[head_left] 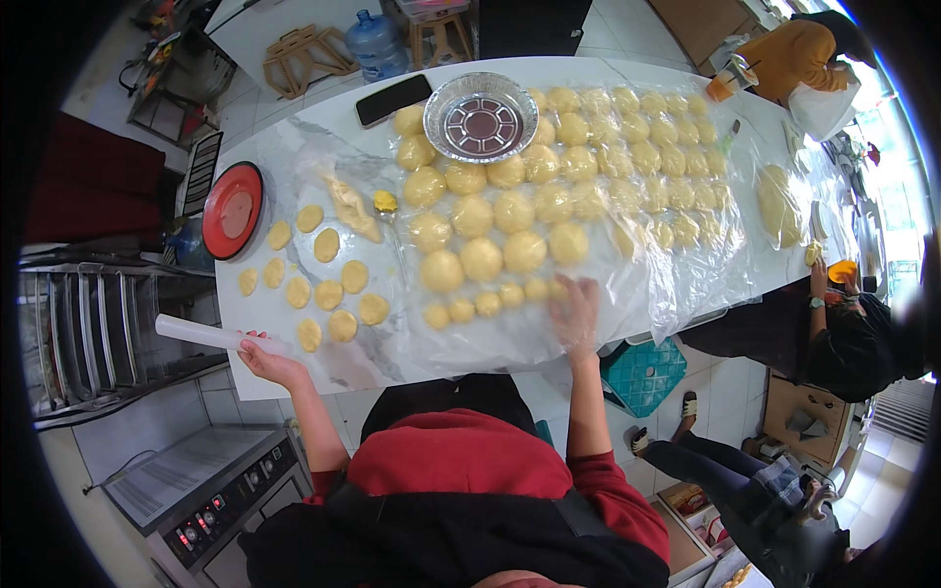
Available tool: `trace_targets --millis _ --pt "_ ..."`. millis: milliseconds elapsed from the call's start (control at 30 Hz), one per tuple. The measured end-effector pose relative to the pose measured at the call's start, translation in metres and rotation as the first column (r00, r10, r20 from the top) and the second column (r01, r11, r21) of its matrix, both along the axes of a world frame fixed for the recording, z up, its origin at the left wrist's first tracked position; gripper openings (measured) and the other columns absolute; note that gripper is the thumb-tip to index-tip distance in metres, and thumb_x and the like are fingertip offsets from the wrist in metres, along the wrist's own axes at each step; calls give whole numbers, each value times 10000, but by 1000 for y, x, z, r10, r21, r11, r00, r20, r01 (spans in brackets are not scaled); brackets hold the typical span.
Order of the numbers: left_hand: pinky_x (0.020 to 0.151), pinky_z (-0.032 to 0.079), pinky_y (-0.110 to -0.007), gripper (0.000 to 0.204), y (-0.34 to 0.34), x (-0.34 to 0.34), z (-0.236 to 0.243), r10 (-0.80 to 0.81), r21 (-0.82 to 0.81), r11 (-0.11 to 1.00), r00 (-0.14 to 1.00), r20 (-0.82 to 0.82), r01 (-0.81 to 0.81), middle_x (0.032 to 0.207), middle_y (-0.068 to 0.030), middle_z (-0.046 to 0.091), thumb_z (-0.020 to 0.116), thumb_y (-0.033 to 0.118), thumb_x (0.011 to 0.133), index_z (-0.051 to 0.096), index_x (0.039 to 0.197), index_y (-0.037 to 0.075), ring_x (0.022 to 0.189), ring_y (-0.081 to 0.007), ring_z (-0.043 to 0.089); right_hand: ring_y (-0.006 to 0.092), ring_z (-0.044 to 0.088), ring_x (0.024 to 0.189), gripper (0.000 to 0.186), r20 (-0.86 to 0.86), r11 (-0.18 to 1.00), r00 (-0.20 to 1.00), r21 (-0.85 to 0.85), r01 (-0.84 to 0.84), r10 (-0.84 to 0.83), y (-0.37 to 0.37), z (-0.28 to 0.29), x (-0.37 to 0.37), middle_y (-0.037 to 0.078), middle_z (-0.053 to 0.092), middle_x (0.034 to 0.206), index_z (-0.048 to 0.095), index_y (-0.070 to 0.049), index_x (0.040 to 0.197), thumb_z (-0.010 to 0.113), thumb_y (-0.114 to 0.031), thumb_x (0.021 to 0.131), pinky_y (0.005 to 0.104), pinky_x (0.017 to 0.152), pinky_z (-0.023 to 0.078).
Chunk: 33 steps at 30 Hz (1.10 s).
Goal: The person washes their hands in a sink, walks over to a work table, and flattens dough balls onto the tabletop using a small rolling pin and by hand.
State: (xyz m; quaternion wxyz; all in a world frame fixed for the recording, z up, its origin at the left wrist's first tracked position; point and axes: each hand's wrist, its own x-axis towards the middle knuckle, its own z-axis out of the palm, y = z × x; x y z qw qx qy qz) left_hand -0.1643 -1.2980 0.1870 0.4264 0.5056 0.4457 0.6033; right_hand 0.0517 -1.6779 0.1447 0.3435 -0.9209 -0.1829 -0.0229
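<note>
Small dough balls handled at a dough-covered table. At the left, we see the left hand (271, 363) with its fingers closed round the pale rolling pin (196, 330), toward the pin's right end; the other end juts past the edge of the surface (284, 147). To handle this side well, we would hold the pin level and clear of the flat dough discs (329, 294), which look soft enough to mark. At the right, we see the right hand (576, 309) reaching down to the row of small dough balls (487, 305). For good handling here, we would touch the dough lightly from its sides and lift the clear film (686, 284) rather than drag it, since it seems likely to cling.

As to position, again from left to right: the discs lie beyond the left hand, apart from its fingers, with the red plate (245, 176) farther out at the left. The row of small balls lies between the two hands, just in front of the larger dough balls (481, 259); its right end is at or just beside the right hand's fingers. These are blurred and partly bent; we cannot tell how far they are parted, nor whether they hold dough, film or nothing
</note>
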Motion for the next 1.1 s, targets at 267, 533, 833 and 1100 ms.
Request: trace_targets --millis 267,533,833,1100 --pt "747 370 -289 393 52 -38 -7 -3 -38 999 1000 6 4 904 -63 483 438 325 882 457 1088 -9 809 -156 449 227 498 863 326 -104 787 884 417 455 -456 -71 -79 -11 104 524 940 518 6 937 665 -119 674 332 736 401" --pt "730 396 -278 400 166 -135 -32 -10 -19 1000 999 -45 9 905 -72 509 445 327 880 456 1099 -8 792 -153 484 153 505 828 279 -235 191 739 876 442 -631 -4 8 -124 64 510 940 486 -32 1032 572 -2 768 253 697 448" --pt "770 398 -246 282 216 -199 -30 -239 14 970 966 -100 241 891 -70 540 513 168 854 465 1048 -30 845 -125 512 230 462 1033 523 -354 699 622 522 -489 699 347 50 -246 91 498 1047 431 -102 1165 616 22 693 329 820 427" --pt "734 382 -316 275 179 -204 -16 -297 81 842 584 -755 534 872 -48 547 615 156 742 571 1000 72 797 -203 524 294 254 1212 656 -38 654 663 -128 -745 748 392 55 -291 92 332 1286 371 -221 1246 665 -215 661 495 990 148"
